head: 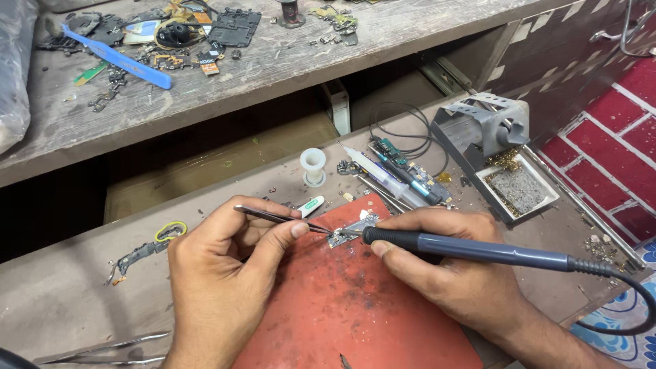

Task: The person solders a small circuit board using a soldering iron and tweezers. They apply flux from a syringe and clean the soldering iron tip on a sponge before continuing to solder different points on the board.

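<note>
My left hand pinches thin metal tweezers, whose tips reach a small circuit board lying on a red work mat. My right hand grips a blue-grey soldering iron like a pen, its tip touching the same small board from the right. The iron's black cord loops off to the right edge.
A grey soldering-iron stand with a sponge tray sits at the back right, beside a syringe and tools. A white spool stands behind the mat. Spare tweezers lie at the front left. The upper shelf holds phone parts and a blue pry tool.
</note>
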